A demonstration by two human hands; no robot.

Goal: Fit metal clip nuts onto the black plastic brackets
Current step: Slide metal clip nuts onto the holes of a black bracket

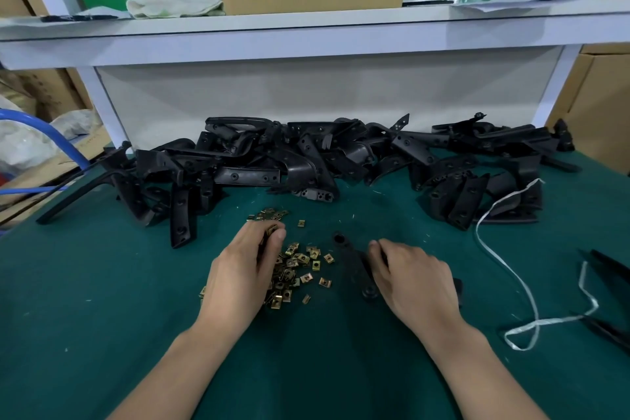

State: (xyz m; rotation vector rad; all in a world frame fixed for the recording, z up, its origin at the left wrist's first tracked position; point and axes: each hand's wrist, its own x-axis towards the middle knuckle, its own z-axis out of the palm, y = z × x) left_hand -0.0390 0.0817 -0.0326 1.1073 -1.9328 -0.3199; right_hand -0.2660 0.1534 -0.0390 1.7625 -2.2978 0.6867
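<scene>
1. Left hand: fingertips pinching one clip nut, above loose clip nuts.
2. Right hand: fingers curled round bracket, 3 o'clock of nuts.
3. Bracket heap: 12 o'clock, on green mat.

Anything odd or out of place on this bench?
Nothing looks damaged. A loose white string snakes across the green mat at right, and the clip nuts lie scattered loose, not in any container.

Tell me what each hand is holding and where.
The left hand pinches a clip nut between thumb and fingertips, over the loose nuts. The right hand grips a black bracket by its right edge, about mid-length.
</scene>
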